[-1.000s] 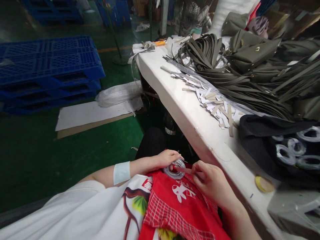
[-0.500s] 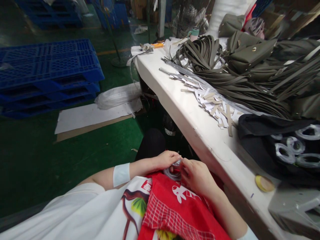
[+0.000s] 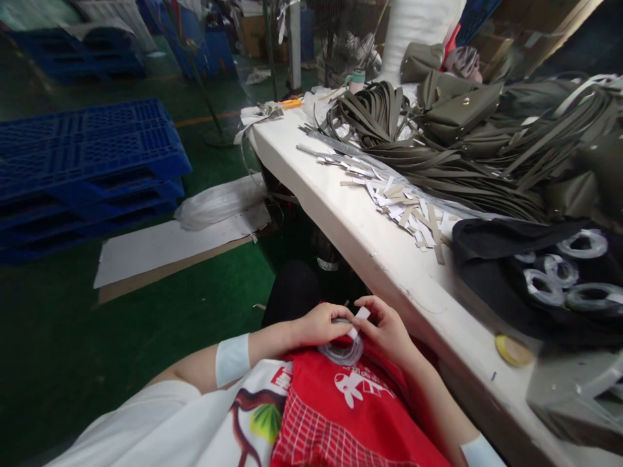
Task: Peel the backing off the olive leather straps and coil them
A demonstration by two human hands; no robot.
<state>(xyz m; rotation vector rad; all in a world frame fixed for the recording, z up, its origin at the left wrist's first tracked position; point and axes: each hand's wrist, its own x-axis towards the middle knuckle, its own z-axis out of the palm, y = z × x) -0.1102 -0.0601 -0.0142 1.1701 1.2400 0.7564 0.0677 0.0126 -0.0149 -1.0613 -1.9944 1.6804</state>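
In my lap, above a red apron (image 3: 311, 395), I hold a coil of clear, cord-like material (image 3: 343, 353). My left hand (image 3: 322, 324) is closed around the coil's upper part, its fingertips pointing right. My right hand (image 3: 387, 329) pinches a small white strip (image 3: 361, 314) between thumb and fingers, right beside the left fingertips. The strip meets the top of the coil; whether it is fixed to it I cannot tell.
A white-covered table (image 3: 331, 214) runs along my right. On it lie paper and tan scraps (image 3: 413, 214), olive straps (image 3: 452, 168), olive bags (image 3: 462, 107), a black cloth (image 3: 487, 253) bearing several clear coils (image 3: 545, 287) and a yellow tape roll (image 3: 513, 350). Blue pallets (image 3: 87, 155) stand left.
My right hand has turned and opened out a little, and the white strip now shows between its fingers. More of the coil is visible below my hands. The view has shifted slightly.
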